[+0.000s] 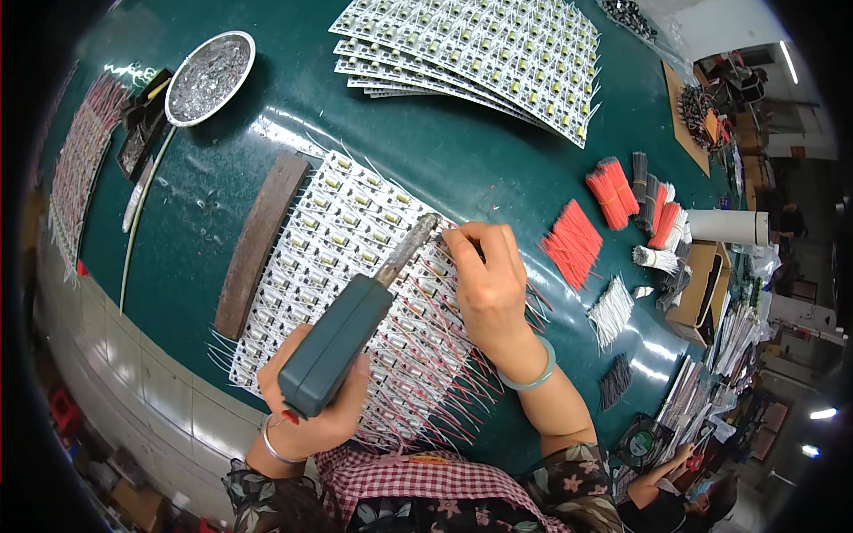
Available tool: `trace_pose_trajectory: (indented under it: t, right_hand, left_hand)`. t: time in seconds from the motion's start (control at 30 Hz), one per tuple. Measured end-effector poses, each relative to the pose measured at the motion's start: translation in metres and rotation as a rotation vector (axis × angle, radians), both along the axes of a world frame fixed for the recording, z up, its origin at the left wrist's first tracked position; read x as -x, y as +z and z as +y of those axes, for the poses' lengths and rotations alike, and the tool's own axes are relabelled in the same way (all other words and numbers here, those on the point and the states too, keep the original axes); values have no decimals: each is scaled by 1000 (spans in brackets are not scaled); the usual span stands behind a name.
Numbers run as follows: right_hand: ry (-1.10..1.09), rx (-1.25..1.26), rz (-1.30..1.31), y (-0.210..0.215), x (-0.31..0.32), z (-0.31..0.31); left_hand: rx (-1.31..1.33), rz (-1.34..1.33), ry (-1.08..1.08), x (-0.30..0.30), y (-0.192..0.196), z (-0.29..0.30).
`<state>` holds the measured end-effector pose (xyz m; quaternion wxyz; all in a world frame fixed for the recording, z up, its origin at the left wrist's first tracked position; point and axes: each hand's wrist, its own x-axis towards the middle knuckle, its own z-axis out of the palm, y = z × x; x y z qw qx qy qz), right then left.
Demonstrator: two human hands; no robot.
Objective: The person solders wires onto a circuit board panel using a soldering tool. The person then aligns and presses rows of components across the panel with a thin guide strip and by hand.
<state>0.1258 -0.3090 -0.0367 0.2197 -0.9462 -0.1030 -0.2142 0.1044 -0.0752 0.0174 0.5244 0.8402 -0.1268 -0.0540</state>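
My left hand (311,422) is wrapped round the dark green handle of a soldering gun (333,346). Its metal barrel (409,249) slants up and to the right, with the tip close to the upper right edge of a panel of small white circuit boards (311,240). Right beside that tip, the thumb and forefinger of my right hand (493,289) are pinched on a thin wire, mostly hidden by the fingers. Red and dark wires (444,346) trail from the panel's lower right part; its upper left part shows bare components.
A brown bar (258,249) lies along the panel's left edge. Further left stands a bowl (251,67) of silvery scraps. Stacked panels (480,53) are at the back. Red wires (571,244), white wires (611,313) and black wires (615,382) lie right. Another person (675,489) sits lower right.
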Motion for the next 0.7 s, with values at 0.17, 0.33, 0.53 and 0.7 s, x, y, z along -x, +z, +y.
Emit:
trace_pose_trajectory:
  t: [0.17, 0.33, 0.53, 0.7]
  right_hand:
    - [2, 7, 8, 0, 1, 0]
    - [-1, 17, 1, 0, 0, 0]
    - [9, -39, -38, 5, 11, 5]
    - [20, -93, -39, 4, 16, 12]
  left_hand:
    - [20, -24, 28, 3, 4, 4]
    - [74, -22, 72, 7, 2, 4]
    - [72, -15, 80, 13, -4, 10]
    - [74, 41, 73, 17, -5, 12]
